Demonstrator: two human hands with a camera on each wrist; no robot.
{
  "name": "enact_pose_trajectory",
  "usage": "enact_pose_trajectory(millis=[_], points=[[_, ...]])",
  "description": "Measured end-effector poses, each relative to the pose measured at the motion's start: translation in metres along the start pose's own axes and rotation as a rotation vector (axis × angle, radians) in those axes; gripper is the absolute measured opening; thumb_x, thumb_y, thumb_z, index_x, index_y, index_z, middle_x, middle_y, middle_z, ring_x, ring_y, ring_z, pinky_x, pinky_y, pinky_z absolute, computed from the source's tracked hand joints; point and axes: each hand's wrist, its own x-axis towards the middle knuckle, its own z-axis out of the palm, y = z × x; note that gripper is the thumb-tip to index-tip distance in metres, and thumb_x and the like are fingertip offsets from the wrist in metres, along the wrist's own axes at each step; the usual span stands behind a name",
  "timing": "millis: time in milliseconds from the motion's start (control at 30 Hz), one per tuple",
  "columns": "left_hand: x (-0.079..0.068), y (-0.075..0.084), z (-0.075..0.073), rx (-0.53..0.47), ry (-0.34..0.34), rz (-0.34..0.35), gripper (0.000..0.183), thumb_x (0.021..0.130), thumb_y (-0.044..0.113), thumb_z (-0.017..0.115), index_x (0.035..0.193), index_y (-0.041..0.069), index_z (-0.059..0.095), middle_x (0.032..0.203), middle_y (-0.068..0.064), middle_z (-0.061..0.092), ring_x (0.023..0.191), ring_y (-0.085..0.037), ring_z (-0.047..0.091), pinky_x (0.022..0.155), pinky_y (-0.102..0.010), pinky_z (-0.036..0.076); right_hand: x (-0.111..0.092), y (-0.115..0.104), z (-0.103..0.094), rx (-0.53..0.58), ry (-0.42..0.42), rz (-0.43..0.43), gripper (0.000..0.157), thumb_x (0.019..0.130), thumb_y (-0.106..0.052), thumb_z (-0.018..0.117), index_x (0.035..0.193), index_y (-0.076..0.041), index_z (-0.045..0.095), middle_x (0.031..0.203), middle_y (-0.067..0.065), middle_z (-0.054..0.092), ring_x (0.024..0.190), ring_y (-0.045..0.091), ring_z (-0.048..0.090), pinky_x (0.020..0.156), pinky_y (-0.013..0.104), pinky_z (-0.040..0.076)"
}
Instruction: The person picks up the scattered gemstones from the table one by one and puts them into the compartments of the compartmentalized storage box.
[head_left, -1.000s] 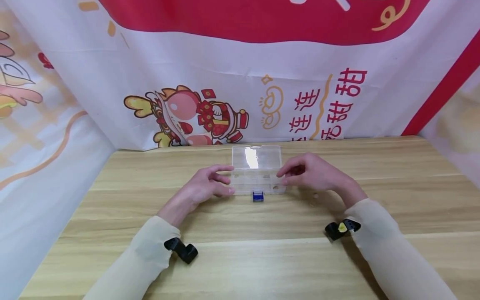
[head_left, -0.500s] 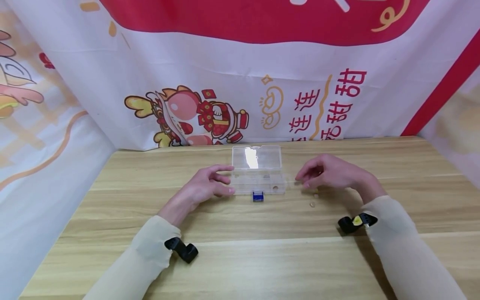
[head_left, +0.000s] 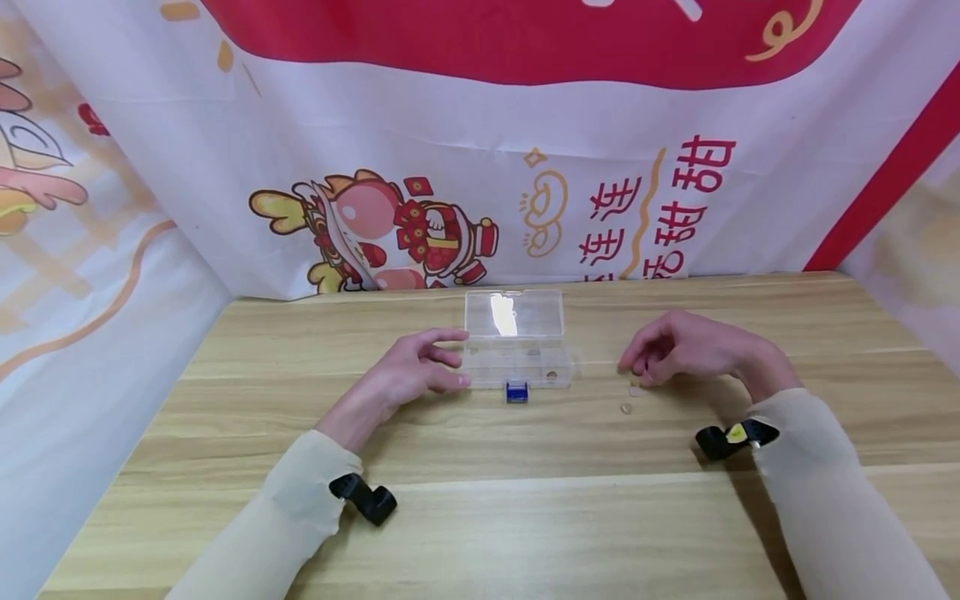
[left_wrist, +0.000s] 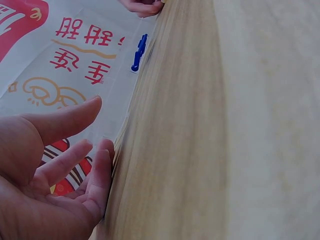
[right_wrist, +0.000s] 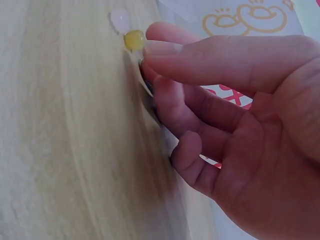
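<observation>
A clear plastic compartment box (head_left: 487, 372) stands at the table's back with its lid (head_left: 532, 312) raised and a blue latch (head_left: 517, 392) at its front. My left hand (head_left: 408, 371) lies at the box's left end, fingers loosely spread and fingertips at its edge. Off to the right, my right hand (head_left: 697, 350) is low over the table, thumb and index tips beside a yellow bead (right_wrist: 134, 40); a firm pinch cannot be made out. Next to that is a pale pink bead (right_wrist: 120, 21). A small brownish bead (head_left: 626, 408) lies nearer me. One compartment holds a dark round bead (head_left: 552, 375).
The wood-grain table (head_left: 480, 533) ends at a white printed cloth (head_left: 480, 108) hanging close behind the box. Similar cloth hangs at both sides. Each sleeve carries a black camera mount (head_left: 363, 500) at the wrist.
My right hand has moved right, away from the box, and come down beside the loose beads. The left hand and the box have stayed in place.
</observation>
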Motion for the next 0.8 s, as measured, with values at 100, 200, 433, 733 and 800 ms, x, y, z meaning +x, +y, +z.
enact_pose_trajectory(millis=[100, 200, 433, 733, 800], points=[[-0.0005, 0.0002, -0.0001, -0.002, -0.001, 0.005, 0.066, 0.091, 0.014, 0.084, 0.150, 0.028, 0.059, 0.134, -0.012, 0.064, 0.111, -0.025, 0.065, 0.092, -0.032, 0.057, 0.0003, 0.0003, 0.0003, 0.006, -0.019, 0.008, 0.021, 0.091, -0.011, 0.082, 0.112, -0.013, 0.081, 0.096, 0.008, 0.071, 0.088, 0.019, 0.059, 0.077, 0.026, 0.051], [-0.0012, 0.0006, -0.0003, -0.001, -0.003, 0.009, 0.066, 0.091, 0.014, 0.084, 0.150, 0.027, 0.058, 0.135, -0.012, 0.063, 0.111, -0.025, 0.065, 0.092, -0.032, 0.057, 0.0013, -0.0005, 0.0016, -0.004, -0.025, 0.009, 0.019, 0.090, -0.012, 0.083, 0.109, -0.013, 0.081, 0.094, 0.007, 0.070, 0.087, 0.019, 0.058, 0.076, 0.026, 0.049], [-0.0008, 0.0007, 0.0005, -0.002, -0.001, -0.002, 0.066, 0.090, 0.014, 0.084, 0.149, 0.030, 0.059, 0.133, -0.009, 0.064, 0.111, -0.025, 0.065, 0.092, -0.032, 0.057, 0.0042, -0.0017, 0.0037, -0.042, -0.010, 0.001, 0.014, 0.089, -0.011, 0.084, 0.102, -0.014, 0.081, 0.090, 0.006, 0.069, 0.085, 0.018, 0.058, 0.074, 0.026, 0.048], [-0.0017, 0.0007, -0.0004, -0.007, -0.001, 0.005, 0.067, 0.090, 0.014, 0.085, 0.150, 0.029, 0.059, 0.134, -0.011, 0.064, 0.112, -0.026, 0.064, 0.093, -0.033, 0.056, 0.0051, -0.0021, 0.0056, -0.087, 0.014, -0.017, 0.010, 0.091, -0.016, 0.083, 0.101, -0.017, 0.081, 0.091, 0.003, 0.070, 0.085, 0.019, 0.057, 0.076, 0.027, 0.047], [-0.0012, 0.0003, -0.0004, -0.006, -0.001, 0.008, 0.067, 0.090, 0.015, 0.085, 0.150, 0.028, 0.059, 0.133, -0.011, 0.064, 0.112, -0.025, 0.064, 0.092, -0.032, 0.057, 0.0044, -0.0024, 0.0063, -0.088, 0.019, -0.021, 0.010, 0.092, -0.018, 0.083, 0.102, -0.017, 0.081, 0.092, 0.003, 0.070, 0.086, 0.019, 0.057, 0.076, 0.027, 0.047]])
